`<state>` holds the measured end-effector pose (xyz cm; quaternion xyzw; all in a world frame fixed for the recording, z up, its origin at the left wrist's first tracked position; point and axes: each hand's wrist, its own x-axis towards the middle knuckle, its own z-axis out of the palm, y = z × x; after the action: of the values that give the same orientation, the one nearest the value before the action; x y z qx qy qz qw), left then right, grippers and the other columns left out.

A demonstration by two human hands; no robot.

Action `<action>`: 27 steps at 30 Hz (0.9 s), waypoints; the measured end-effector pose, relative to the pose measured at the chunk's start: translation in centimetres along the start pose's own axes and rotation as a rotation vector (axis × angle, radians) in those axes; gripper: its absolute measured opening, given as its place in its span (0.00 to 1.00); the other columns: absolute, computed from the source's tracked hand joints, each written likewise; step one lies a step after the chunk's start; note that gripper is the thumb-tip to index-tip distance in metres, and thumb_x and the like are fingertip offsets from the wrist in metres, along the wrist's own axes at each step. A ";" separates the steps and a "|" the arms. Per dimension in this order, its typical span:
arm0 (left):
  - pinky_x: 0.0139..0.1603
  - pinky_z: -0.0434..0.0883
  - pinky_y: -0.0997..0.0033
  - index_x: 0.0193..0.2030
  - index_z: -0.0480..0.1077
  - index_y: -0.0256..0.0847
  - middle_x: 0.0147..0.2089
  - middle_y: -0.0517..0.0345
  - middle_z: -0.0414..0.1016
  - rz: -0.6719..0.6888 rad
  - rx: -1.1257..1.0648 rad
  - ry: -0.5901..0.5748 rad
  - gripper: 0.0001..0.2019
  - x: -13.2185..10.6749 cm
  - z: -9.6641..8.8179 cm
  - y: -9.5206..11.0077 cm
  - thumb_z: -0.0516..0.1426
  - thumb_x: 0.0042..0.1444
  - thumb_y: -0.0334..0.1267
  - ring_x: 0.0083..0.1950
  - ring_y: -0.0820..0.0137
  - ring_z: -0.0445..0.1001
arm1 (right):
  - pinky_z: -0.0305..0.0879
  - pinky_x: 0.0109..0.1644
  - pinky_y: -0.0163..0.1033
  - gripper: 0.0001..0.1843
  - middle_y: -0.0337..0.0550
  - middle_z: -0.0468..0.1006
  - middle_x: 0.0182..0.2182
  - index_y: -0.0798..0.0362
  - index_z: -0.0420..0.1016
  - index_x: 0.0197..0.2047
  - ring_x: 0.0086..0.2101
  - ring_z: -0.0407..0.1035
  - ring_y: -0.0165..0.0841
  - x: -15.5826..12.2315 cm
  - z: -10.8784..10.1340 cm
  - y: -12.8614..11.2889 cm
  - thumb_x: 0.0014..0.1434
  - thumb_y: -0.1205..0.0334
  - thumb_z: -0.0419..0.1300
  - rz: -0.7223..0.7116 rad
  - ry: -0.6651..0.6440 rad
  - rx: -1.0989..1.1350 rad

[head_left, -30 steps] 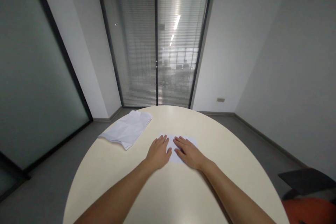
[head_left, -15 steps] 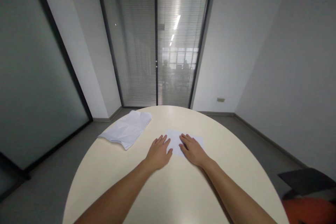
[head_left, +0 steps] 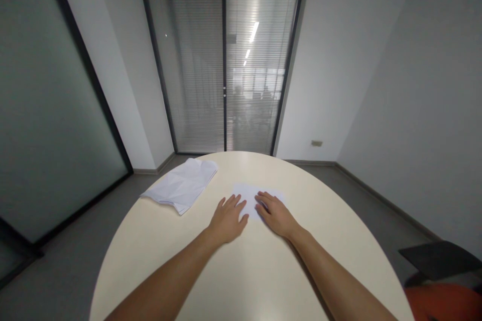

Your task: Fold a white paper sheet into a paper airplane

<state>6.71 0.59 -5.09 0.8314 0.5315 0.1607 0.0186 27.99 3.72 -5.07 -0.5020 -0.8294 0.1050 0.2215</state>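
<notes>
Left hand (head_left: 228, 220): fingers spread flat, gripping nothing, at the sheet's 8 o'clock side. Right hand (head_left: 276, 215): fingers loosely bent over its 4 o'clock side, no pinch visible. White paper sheet (head_left: 248, 192) lies just past them at 12, slid toward 9 vs half a second ago, so it's loose on the surface (head_left: 241, 273). Hands hide part of it. Folded white bundle (head_left: 184, 183) at 10, well apart, not blocking. Glass door (head_left: 188, 75) beyond, 12.

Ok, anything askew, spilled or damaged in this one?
One mild oddity: the white sheets at the far left of the table look creased and askew, one corner reaching the rim. No spill shows; the small pale sheet looks flat where visible.
</notes>
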 end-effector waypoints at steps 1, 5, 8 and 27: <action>0.70 0.52 0.44 0.67 0.63 0.41 0.71 0.46 0.59 -0.029 0.016 0.006 0.25 0.0 0.1 0.0 0.47 0.67 0.47 0.72 0.54 0.55 | 0.51 0.68 0.57 0.26 0.54 0.66 0.65 0.54 0.70 0.63 0.65 0.58 0.46 0.0 0.0 0.0 0.69 0.51 0.48 -0.004 0.005 -0.004; 0.71 0.51 0.44 0.67 0.63 0.39 0.71 0.43 0.59 -0.107 0.059 0.020 0.26 0.0 0.2 0.2 0.47 0.67 0.48 0.72 0.52 0.55 | 0.53 0.68 0.55 0.25 0.56 0.67 0.63 0.57 0.71 0.62 0.64 0.59 0.46 0.0 0.2 0.1 0.68 0.53 0.50 -0.031 0.009 -0.033; 0.71 0.49 0.43 0.67 0.63 0.38 0.71 0.42 0.59 -0.150 0.073 0.029 0.27 0.0 0.1 0.2 0.46 0.67 0.49 0.72 0.51 0.55 | 0.54 0.68 0.52 0.26 0.58 0.68 0.63 0.59 0.71 0.61 0.63 0.60 0.46 0.0 0.2 0.3 0.67 0.54 0.51 -0.039 0.020 -0.044; 0.70 0.57 0.52 0.63 0.69 0.47 0.68 0.51 0.65 -0.045 -0.025 0.029 0.23 0.5 -0.4 -1.9 0.52 0.65 0.49 0.70 0.55 0.60 | 0.53 0.69 0.52 0.31 0.55 0.69 0.62 0.56 0.71 0.62 0.63 0.60 0.47 -0.5 -0.9 0.4 0.62 0.47 0.57 -0.069 -0.006 -0.070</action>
<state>5.11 1.76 -4.99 0.8166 0.5482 0.1788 0.0248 28.90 3.37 -4.58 -0.4804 -0.8500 0.0698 0.2047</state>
